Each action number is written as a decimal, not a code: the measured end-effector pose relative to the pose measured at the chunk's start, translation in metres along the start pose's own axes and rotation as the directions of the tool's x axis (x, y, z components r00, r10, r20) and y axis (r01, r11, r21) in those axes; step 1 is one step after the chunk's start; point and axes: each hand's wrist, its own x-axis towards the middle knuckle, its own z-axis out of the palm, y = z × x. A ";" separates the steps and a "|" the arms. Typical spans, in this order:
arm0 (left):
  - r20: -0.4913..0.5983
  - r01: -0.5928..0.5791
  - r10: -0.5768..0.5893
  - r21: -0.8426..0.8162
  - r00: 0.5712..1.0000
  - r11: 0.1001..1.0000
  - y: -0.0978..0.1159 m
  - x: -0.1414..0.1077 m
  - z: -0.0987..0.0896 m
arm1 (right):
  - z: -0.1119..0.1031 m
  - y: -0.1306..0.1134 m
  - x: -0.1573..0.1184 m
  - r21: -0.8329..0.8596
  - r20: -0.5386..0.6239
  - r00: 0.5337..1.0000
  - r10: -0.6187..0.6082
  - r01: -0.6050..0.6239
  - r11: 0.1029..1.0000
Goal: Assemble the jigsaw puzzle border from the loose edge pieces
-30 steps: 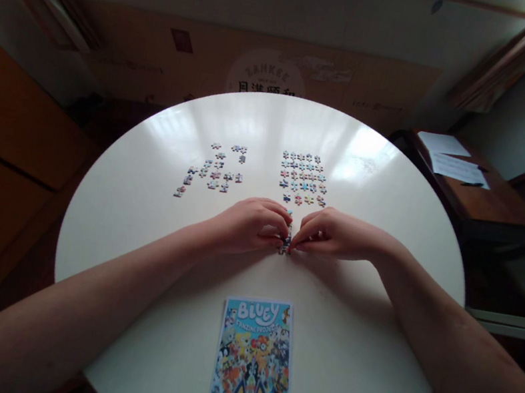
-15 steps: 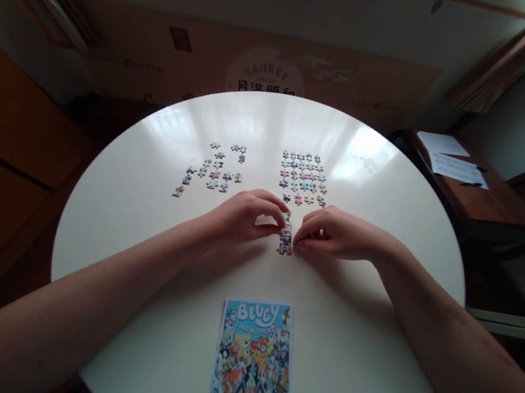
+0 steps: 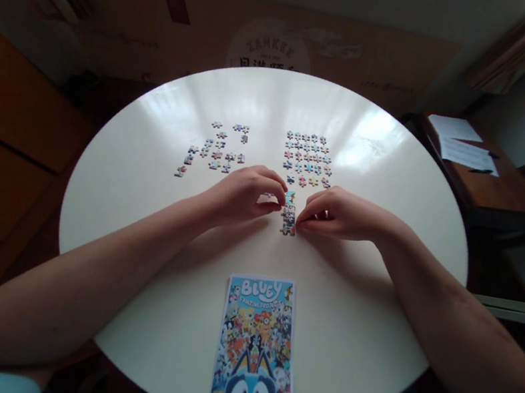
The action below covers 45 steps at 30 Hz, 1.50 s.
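A narrow upright strip of joined jigsaw pieces (image 3: 289,220) lies on the white round table (image 3: 352,293), light blue at its far end and darker, many-coloured below. On its left side is my left hand (image 3: 250,195), thumb and forefinger curved with a gap between them, their tips at the strip's upper left edge. My right hand (image 3: 341,214) rests on the other side, fingers curled and tips pressed together by the lower right edge. Whatever those right fingertips pinch is hidden. Another piece shows partly behind my left fingers.
Loose jigsaw pieces (image 3: 306,157) stand in rows beyond my hands. More scattered pieces (image 3: 216,154) lie to the left. A Bluey picture sheet (image 3: 258,351) with a torn lower edge lies near me. Papers (image 3: 467,155) rest on a wooden side table (image 3: 502,191) at the right.
The camera has tipped down, so everything sits higher in view and the whole picture sheet shows. My left fingertips have drawn slightly left, uncovering more of the strip's blue far end.
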 end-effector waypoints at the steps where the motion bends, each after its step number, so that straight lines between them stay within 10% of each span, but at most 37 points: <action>1: 0.000 -0.009 0.009 0.010 1.000 1.000 0.001 0.000 0.000 | 0.000 0.000 0.000 -0.001 0.000 1.000 0.002 -0.002 1.000; 13: 0.274 -0.010 0.024 -0.052 0.961 0.999 0.012 0.000 -0.008 | 0.001 0.001 0.000 0.013 -0.006 1.000 0.014 -0.013 1.000; 45: 0.281 0.009 -0.021 0.044 0.960 0.999 0.014 -0.002 -0.007 | 0.004 0.002 0.002 -0.001 -0.031 0.999 0.037 -0.037 0.999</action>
